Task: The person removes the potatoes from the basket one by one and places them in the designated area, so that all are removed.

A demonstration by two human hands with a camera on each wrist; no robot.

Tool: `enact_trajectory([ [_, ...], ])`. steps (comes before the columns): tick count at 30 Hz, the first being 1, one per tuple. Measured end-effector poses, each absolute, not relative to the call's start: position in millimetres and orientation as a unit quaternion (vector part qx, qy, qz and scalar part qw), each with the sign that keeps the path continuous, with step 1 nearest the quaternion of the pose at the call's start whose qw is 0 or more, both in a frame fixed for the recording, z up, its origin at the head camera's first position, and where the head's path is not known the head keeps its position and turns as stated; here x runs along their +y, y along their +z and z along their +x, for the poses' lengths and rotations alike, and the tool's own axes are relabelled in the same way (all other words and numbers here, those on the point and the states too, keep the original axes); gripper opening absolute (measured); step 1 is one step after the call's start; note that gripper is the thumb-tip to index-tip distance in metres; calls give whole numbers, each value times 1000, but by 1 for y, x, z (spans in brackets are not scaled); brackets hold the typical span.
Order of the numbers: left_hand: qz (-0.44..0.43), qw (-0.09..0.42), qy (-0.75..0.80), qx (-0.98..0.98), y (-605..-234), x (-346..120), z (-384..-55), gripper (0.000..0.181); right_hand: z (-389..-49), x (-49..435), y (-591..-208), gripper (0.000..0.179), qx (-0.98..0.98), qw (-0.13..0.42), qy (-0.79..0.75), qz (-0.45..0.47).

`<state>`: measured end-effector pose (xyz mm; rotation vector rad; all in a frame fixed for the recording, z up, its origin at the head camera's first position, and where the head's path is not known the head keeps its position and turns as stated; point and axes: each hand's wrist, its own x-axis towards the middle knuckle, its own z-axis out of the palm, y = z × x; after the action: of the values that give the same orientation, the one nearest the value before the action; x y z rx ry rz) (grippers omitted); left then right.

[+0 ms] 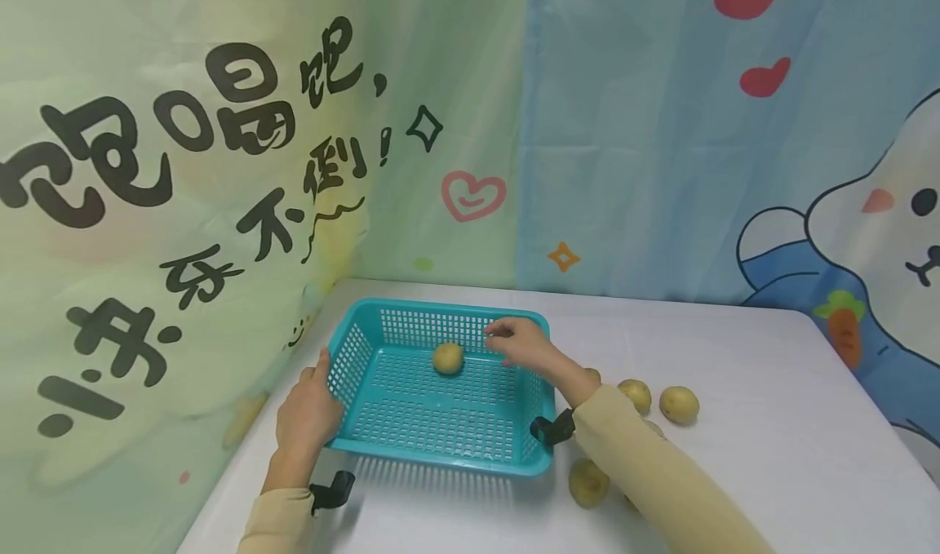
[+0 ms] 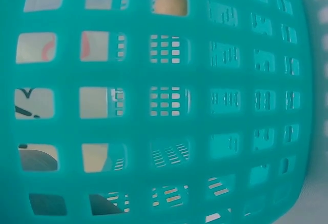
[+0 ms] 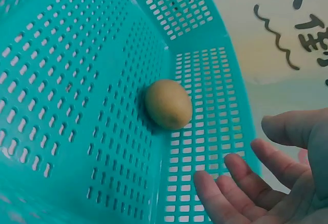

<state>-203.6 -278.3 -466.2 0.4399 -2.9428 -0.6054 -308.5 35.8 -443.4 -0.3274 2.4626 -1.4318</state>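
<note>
A teal plastic basket with lattice walls stands on the white table. One potato lies in it, against the far wall; the right wrist view shows this potato too. My left hand holds the basket's left rim from outside, the index finger stretched along it. The left wrist view is filled by the lattice wall, and the hand is hidden there. Over the basket's far right part hovers my right hand, fingers loosely bent, with nothing in them. In the right wrist view its fingers are spread apart.
Several potatoes lie on the table right of the basket, among them a far one and a near one. The right forearm partly covers others. A printed curtain hangs behind the table and along its left side.
</note>
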Motion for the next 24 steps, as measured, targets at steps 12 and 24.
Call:
enact_trajectory([
  [12, 151, 56, -202, -966, -466, -280, -203, 81, -325, 5, -467, 25, 878, 75, -459, -115],
  [24, 148, 63, -198, -967, -467, -277, -204, 80, -328, -15, -481, 51, 884, 128, -357, -273],
])
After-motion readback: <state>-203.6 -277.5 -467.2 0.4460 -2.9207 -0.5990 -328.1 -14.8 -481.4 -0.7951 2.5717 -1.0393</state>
